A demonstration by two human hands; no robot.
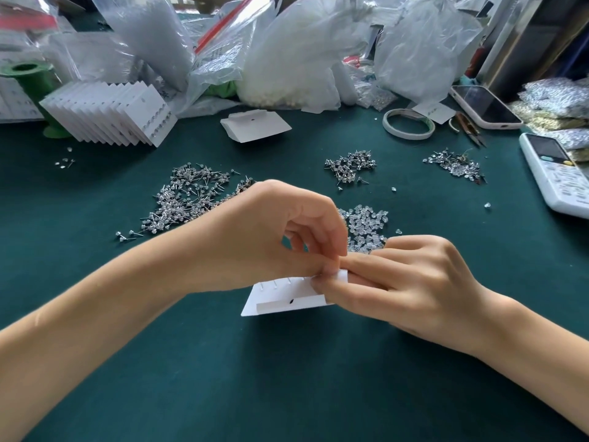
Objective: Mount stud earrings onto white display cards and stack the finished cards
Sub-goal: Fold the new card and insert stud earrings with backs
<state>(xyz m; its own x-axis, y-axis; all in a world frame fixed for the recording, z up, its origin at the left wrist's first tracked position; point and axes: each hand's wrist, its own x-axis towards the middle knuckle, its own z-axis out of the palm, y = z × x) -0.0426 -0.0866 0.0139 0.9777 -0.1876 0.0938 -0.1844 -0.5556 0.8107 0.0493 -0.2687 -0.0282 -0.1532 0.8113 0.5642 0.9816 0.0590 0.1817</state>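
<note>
I see dark green felt table top filling view, evenly daylit, soft shadows. Far edge crowded with clear plastic bags. Dark upright panel at right rear. No walls or floor visible to me.

Soft, even daylight is filling the scene; glare is washing out the plastic bags at the far edge, and wide-angle distortion is bending the corners.

Bare green cloth near the person; stud piles mid-table; plastic bags crowding the far edge
</note>
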